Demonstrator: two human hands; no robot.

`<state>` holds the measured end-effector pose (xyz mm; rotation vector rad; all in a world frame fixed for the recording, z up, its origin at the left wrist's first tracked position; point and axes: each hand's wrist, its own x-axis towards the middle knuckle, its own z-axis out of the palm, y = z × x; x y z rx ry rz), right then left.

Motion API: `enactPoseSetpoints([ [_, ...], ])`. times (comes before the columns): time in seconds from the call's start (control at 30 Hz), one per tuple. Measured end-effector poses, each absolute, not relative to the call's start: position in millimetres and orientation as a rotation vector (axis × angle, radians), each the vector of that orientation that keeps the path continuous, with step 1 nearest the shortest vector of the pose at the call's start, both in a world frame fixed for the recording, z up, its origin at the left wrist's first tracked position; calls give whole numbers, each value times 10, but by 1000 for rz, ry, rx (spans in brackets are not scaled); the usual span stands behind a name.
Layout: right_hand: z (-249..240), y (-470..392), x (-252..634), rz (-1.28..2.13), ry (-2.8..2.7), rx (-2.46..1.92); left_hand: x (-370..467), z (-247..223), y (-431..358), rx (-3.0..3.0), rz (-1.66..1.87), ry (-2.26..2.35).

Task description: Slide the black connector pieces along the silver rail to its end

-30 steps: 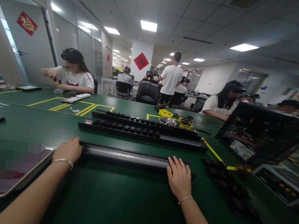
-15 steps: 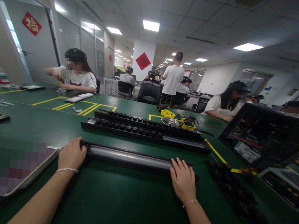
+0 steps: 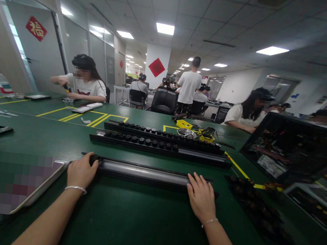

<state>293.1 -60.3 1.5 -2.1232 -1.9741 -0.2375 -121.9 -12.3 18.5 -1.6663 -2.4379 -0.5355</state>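
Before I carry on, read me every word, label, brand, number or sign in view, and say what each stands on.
"福": on the red diamond sign on the door at left.
Too dark or small to read: the red diamond on the pillar.
Too blurred to read: the bottle label and any marks on the panelled device at right.

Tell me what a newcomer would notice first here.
Probably the bare black rail in front, with the left hand and right hand at its opposite ends. Beyond it lie two rails carrying rows of black wheel-like parts. The open computer case looms at the right.
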Motion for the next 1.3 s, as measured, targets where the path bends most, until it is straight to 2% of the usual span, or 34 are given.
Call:
enactPoseSetpoints([
  [0.27,60,-610,2919,-156,-1967,-2161,-1104,217,-157,-1716,-538,-2422],
  [1.3,28,-606,2915,-223,-1959,-2130,-871,159,-167,-1841,-795,-2433],
])
